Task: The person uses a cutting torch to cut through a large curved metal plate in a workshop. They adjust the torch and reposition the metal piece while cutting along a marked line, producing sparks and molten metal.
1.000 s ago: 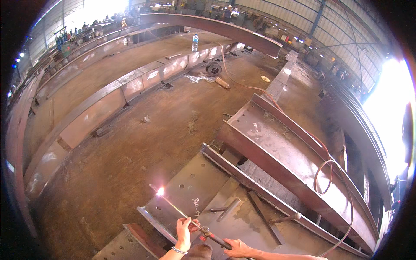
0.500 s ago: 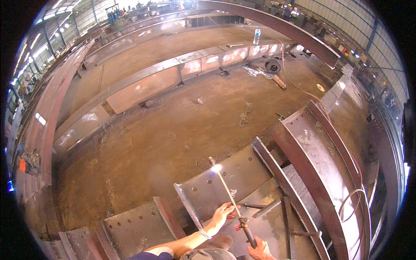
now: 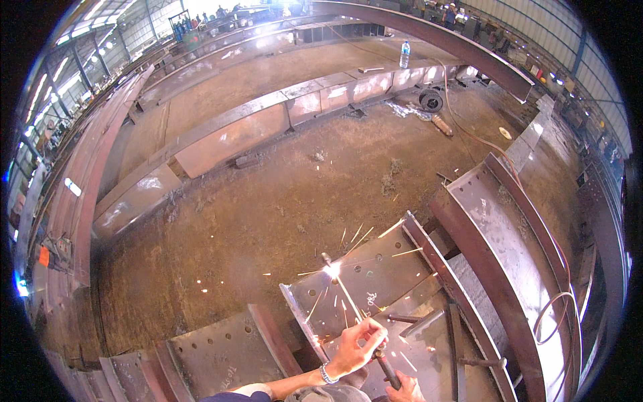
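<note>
A cutting torch point(image 3: 388, 369) points away from me, its lit tip glowing white at the edge of a steel beam point(image 3: 392, 271) with a row of bolt holes and chalk marks. Sparks fly out from the tip across the plate. My right hand point(image 3: 406, 388) grips the torch's dark handle at the lower edge. Farther up, my left hand point(image 3: 355, 347), wearing a bracelet, has its thumb and fingers curled together at the torch's valve end. Those fingers hide the red knob.
Curved flanged beams point(image 3: 499, 234) lie close on the right, with a hose point(image 3: 546, 311) looped over them. A hammer-like tool point(image 3: 479, 362) and short bars point(image 3: 422, 323) rest nearby. More beams point(image 3: 221, 348) stand at lower left. A water bottle point(image 3: 404, 55) stands on a far beam.
Sparks now spray from the torch tip, where before there was only a small glow. My left hand has moved from beside the torch tube back to its valve, fingers curled in.
</note>
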A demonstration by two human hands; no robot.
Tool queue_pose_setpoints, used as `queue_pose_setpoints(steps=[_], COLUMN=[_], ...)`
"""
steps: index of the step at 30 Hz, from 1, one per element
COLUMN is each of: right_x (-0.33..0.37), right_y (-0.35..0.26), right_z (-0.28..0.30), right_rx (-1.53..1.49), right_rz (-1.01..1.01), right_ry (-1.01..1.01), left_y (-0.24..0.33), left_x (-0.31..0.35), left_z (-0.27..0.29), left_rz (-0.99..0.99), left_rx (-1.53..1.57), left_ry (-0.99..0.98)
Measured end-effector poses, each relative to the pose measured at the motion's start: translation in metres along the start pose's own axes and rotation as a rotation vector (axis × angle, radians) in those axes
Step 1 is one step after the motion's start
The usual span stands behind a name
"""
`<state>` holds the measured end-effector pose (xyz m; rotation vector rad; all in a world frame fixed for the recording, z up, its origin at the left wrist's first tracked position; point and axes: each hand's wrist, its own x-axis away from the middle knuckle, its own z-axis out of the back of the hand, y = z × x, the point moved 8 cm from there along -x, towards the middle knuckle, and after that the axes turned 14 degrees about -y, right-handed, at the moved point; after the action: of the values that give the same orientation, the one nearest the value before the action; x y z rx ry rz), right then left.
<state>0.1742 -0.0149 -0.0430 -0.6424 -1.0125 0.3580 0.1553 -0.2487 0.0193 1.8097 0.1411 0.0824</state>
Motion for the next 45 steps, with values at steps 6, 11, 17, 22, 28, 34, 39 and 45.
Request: queue_pose_setpoints(steps=[6,11,17,22,28,34,39,45], right_x=[-0.006,-0.006,-0.006,-0.007,-0.011,-0.013,-0.015,-0.019], right_y=[-0.011,0.000,0.001,0.000,-0.003,-0.022,-0.025,-0.028], right_z=[-0.012,-0.003,0.016,0.025,0.016,-0.003,-0.009,0.010], right_rx=[0.151,0.091,0.054,0.056,0.078,0.070,0.064,0.041], right_rz=[0.090,0.010,-0.110,-0.138,-0.136,-0.022,-0.031,-0.003], right_ry=[-0.087,-0.101,-0.002,0.039,-0.056,-0.175,-0.228,-0.103], left_y=[0.017,0.006,0.004,-0.002,-0.003,-0.010,-0.013,-0.009], left_x=[0.002,0.005,0.005,0.005,0.005,0.005,0.004,0.003], left_z=[-0.001,0.001,0.006,0.006,0.003,0.002,0.003,0.004], left_rz=[-0.033,0.024,0.004,0.008,-0.001,0.067,0.102,0.080], left_rx=[-0.211,-0.116,-0.140,-0.132,-0.123,-0.075,-0.087,-0.091], left_ry=[-0.045,-0.044,-0.036,-0.017,-0.018,-0.053,-0.056,-0.035])
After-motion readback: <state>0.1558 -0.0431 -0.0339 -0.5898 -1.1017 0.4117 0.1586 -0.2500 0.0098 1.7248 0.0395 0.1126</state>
